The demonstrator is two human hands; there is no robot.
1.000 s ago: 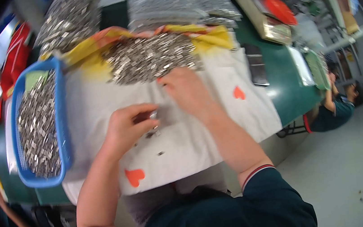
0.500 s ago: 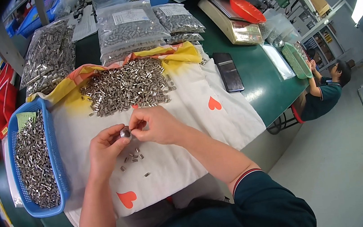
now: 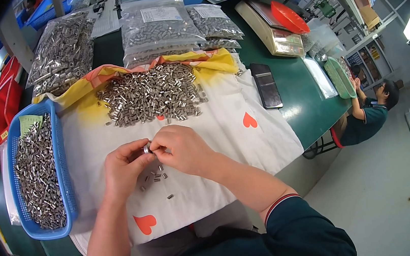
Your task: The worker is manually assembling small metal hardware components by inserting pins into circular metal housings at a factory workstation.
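I have the left hand point(image 3: 122, 168) pinching a shiny round metal piece point(image 3: 146, 149) in its fingers, over the white cloth point(image 3: 212, 188). The right hand point(image 3: 183, 149) has its fingers at the right side of that piece, but I can't tell if they grip anything. A few little metal cylinders point(image 3: 165, 175) lie loose close by. Past the fingers I see a big heap point(image 3: 152, 93) of them. To the left, a blue basket point(image 3: 67, 180) full of more sits on the green counter point(image 3: 301, 116).

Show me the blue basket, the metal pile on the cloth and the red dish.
Blue basket point(image 3: 66, 181), head view: its right wall.
Metal pile point(image 3: 152, 94), head view: its middle.
Red dish point(image 3: 289, 17), head view: its middle.
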